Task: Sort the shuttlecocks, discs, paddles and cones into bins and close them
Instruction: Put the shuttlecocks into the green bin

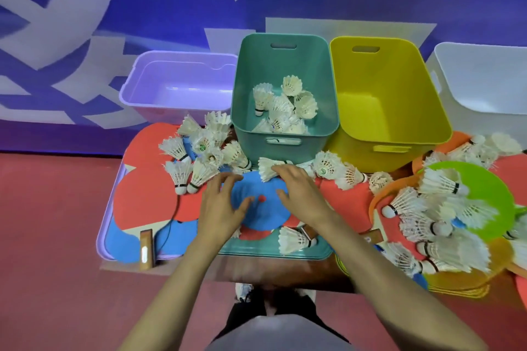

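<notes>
My left hand (225, 205) is spread wide, fingers apart, over the near edge of a blue disc (256, 214) that lies flat in the middle of the heap. My right hand (299, 194) reaches across the same disc. Its thumb sits apart on the blue surface and its fingers lie across the feathers of a shuttlecock (269, 169) at the disc's far edge. I cannot tell whether they grip it or only touch it.

Just beyond that shuttlecock stands the green bin (285, 65), open, with a cluster of shuttlecocks (285, 105) on its floor. The yellow bin (385, 88) stands touching its right side, the purple bin (176, 80) is to its left, and a white bin (484, 80) is at far right.

More loose shuttlecocks (199, 151) lie piled on red discs (142, 196) to my left. A bigger pile (445, 236) covers a green disc (484, 174) and orange pieces to my right. One shuttlecock (293, 239) lies on a green lid (256, 249) near me. A wooden paddle handle (147, 248) points toward me at the left.
</notes>
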Motion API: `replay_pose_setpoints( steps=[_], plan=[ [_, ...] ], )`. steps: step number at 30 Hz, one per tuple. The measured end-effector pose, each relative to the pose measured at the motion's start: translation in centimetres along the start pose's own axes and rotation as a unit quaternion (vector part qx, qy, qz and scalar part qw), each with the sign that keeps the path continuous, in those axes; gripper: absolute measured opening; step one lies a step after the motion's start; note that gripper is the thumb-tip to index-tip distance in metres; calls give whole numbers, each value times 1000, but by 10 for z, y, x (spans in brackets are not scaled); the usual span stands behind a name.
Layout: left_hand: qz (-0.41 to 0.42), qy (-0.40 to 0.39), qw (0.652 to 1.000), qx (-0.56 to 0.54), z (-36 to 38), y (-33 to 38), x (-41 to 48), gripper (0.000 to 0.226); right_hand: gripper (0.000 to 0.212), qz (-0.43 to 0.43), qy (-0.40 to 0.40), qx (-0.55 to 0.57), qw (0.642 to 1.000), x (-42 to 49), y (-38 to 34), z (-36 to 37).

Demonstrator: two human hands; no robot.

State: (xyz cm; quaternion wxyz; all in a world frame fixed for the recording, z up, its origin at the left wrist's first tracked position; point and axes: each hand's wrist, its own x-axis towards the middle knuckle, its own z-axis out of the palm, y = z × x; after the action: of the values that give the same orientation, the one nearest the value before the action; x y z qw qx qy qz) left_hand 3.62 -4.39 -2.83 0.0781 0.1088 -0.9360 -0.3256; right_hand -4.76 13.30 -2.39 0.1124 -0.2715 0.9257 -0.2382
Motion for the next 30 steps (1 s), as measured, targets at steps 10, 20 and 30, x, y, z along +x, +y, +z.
replay_pose_setpoints(
  steps=[10, 20, 30],
  plan=[
    [-249, -118, 961, 13, 6, -23, -22, 65, 58, -2, -60, -124, 990, 32, -10, 21],
    [-287, -118, 951, 0, 4, -31, -17, 44, 19, -13, 26, -111, 993, 33, 1, 31],
    [-137, 74, 962, -225, -27, 20, 22, 33, 6, -57, 117, 49, 990, 2, -9, -14]
  ],
)
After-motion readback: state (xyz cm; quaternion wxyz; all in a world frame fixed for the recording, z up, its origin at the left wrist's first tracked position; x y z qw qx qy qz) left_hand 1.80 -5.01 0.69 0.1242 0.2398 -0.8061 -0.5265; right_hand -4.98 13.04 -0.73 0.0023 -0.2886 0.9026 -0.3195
